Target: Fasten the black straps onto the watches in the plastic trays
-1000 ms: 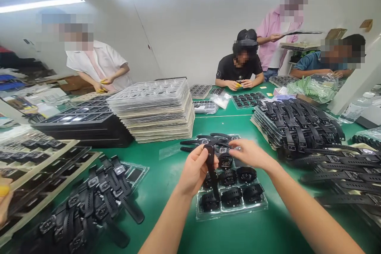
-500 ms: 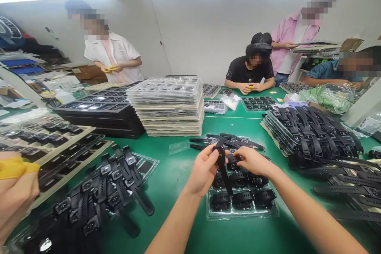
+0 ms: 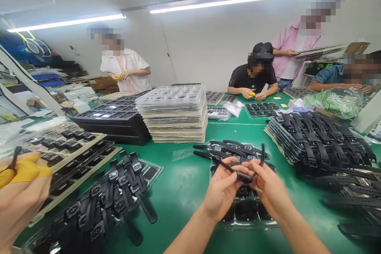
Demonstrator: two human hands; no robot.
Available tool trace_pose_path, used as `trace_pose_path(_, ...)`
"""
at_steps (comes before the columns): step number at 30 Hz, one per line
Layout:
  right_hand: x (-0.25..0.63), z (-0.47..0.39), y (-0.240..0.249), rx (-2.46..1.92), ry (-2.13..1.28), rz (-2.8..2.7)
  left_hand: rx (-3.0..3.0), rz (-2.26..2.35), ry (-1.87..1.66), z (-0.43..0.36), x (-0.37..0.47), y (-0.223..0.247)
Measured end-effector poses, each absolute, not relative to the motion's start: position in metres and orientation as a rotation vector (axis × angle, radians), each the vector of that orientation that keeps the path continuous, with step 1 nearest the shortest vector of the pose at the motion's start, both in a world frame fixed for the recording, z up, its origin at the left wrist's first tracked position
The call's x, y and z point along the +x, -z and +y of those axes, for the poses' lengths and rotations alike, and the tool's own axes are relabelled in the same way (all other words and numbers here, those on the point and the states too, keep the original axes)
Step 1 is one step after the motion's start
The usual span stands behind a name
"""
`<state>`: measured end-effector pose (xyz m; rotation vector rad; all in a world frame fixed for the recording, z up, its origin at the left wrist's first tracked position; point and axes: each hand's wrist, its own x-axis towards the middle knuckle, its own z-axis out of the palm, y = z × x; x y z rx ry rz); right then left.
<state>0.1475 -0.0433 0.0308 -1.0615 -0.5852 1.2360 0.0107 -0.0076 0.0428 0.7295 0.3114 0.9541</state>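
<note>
A black watch is held up between my two hands, over a clear plastic tray. My left hand is closed round its left side, thumb on top. The fingers of my right hand pinch the right part of the watch, where a strap end sticks upward. Below, black watches sit in the tray's compartments, partly hidden by my hands. More watches with straps stretched out lie across the tray's far end.
Left: watches on a clear tray, foam trays, a co-worker's yellow-covered fingers. Ahead: stacked trays, black trays. Right: strapped watches on stacked trays. Several people are across the green table.
My right hand has come up from the tray to the watch in my left hand. The watch has turned from hanging down to lying nearly level. The camera view has shifted.
</note>
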Motion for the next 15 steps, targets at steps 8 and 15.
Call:
trace_pose_path(8,0.167,-0.055,-0.024,-1.207,-0.754,-1.103,1.294,0.671,-0.773,-0.005,0.008,-0.036)
trace_pose_path(15,0.157,-0.059,-0.046,-1.435,-0.623,-1.434,1.759,0.752,-0.599,-0.018,0.007,-0.041)
